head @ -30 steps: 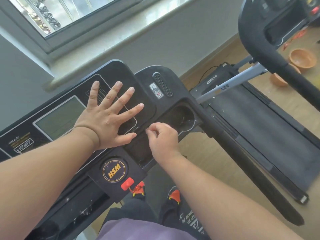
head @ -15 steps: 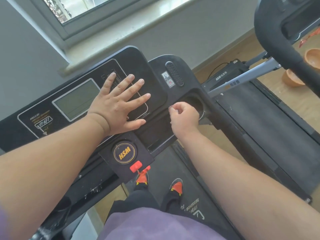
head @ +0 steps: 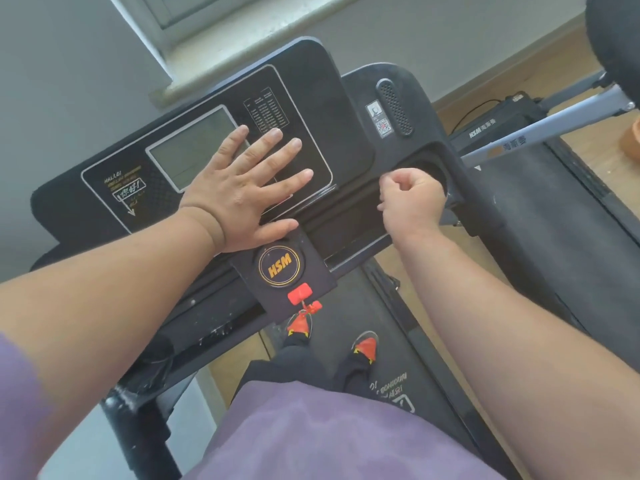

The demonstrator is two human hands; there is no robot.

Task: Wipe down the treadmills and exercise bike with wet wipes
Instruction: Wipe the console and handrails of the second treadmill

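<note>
I stand on a black treadmill whose console [head: 311,98] has a grey display [head: 194,147] and an HSM badge [head: 280,266]. My left hand [head: 242,192] lies flat with spread fingers on the panel, partly over the display. My right hand [head: 410,202] is curled into a fist at the edge of the cup holder [head: 437,168] on the console's right side. No wet wipe shows in either hand. My shoes stand on the belt [head: 367,299] below.
A red safety key [head: 299,294] hangs under the badge. A second treadmill [head: 561,216] with a grey rail [head: 540,135] lies close on the right, and a black padded handle [head: 613,39] is at the top right. Beyond the console are the wall and window sill [head: 277,36]. An orange bowl [head: 631,136] sits on the floor.
My left hand slid left across the panel onto the display. My right hand moved right, from the console's tray to the cup holder's edge, staying curled.
</note>
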